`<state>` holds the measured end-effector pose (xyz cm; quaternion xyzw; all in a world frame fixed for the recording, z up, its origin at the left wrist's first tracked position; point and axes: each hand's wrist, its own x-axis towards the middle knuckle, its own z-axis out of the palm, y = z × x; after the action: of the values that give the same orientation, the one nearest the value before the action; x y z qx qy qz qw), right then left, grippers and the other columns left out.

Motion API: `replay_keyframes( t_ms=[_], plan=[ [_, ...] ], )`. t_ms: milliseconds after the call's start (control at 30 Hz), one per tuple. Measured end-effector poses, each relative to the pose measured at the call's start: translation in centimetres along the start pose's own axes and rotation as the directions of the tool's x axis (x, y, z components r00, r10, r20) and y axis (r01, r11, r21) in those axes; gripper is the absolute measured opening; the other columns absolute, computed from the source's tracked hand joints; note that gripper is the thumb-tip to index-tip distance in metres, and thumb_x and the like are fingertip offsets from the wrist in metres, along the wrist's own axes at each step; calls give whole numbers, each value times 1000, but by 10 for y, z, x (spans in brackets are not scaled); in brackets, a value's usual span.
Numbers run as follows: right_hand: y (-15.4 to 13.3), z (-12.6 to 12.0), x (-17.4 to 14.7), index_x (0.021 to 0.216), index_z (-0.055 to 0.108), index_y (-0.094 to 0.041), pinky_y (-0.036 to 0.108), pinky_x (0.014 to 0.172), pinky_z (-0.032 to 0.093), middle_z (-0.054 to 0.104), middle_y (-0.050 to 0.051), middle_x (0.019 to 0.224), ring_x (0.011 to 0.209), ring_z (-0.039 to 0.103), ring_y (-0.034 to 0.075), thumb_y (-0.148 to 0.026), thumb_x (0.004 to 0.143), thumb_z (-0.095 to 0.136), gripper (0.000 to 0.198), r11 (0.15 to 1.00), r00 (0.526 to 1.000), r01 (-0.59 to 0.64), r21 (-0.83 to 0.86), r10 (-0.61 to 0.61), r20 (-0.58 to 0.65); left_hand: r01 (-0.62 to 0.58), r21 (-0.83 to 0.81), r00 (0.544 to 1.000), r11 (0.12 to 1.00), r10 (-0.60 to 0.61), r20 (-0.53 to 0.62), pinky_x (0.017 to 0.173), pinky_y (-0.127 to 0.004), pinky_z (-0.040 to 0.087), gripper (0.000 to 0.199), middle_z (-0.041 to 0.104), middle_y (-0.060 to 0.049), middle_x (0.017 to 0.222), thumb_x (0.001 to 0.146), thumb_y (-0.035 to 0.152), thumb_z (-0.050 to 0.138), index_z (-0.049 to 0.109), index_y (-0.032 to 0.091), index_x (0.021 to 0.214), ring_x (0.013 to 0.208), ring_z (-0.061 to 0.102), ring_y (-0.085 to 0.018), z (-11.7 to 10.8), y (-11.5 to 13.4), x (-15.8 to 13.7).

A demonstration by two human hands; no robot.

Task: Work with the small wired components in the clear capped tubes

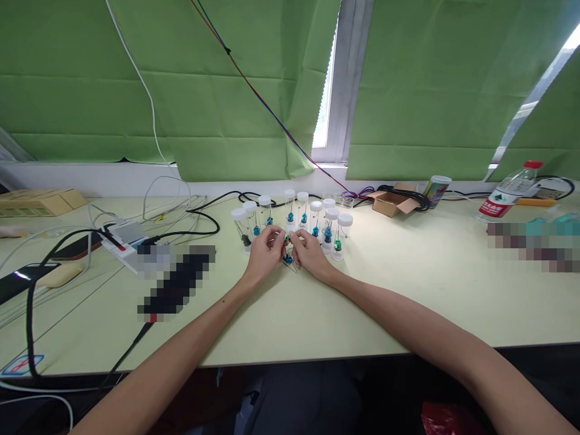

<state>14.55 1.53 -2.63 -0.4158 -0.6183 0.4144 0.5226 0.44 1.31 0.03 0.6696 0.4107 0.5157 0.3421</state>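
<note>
My left hand (265, 251) and my right hand (312, 252) meet fingertip to fingertip above the table. Their pinched fingers hold a small shiny green piece (287, 238) between them; its exact kind is too small to tell. Just below the fingers is a small blue piece with thin wire legs (288, 259); whether it touches my right fingers is unclear. Several clear tubes with white caps stand upright around the hands, such as one with a dark piece (240, 215) at the left and one with a green piece (345, 220) at the right. Blue pieces on wires show inside others.
On the left lie a white power strip (122, 241), tangled cables and a phone (22, 281). Behind the tubes to the right stand an open cardboard box (390, 202), a canister (437, 190) and a water bottle (502, 196). The table's front edge runs beneath my forearms.
</note>
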Motion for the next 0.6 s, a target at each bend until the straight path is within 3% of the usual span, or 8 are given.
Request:
replay_keyframes(
  t_ms=[200, 367, 600],
  plan=[
    [-1, 0, 1, 69, 45, -23, 26, 47, 39, 48, -6, 44, 38, 45, 12, -66, 95, 39, 50, 999, 999, 28, -34, -29, -19, 11, -11, 999, 1000, -10, 30, 48, -24, 41, 29, 54, 3, 58, 87, 49, 60, 55, 21, 88, 48, 50, -11, 0, 3, 0],
    [-2, 0, 0, 62, 46, -22, 27, 48, 40, 48, -3, 42, 39, 46, 13, -70, 95, 32, 59, 999, 999, -26, -42, 25, -20, 8, -23, 999, 1000, -7, 51, 49, -24, 41, 29, 53, 4, 58, 87, 50, 60, 55, 21, 88, 47, 48, -11, 0, 4, -2],
    [-1, 0, 0, 77, 43, -24, 23, 43, 37, 47, -8, 44, 36, 44, 11, -65, 94, 42, 45, 999, 1000, 7, 35, -6, -25, 4, -10, 1000, 1000, -4, 23, 48, -25, 41, 30, 55, 3, 60, 87, 50, 59, 55, 21, 87, 48, 50, -11, 1, 4, -1]
  ],
)
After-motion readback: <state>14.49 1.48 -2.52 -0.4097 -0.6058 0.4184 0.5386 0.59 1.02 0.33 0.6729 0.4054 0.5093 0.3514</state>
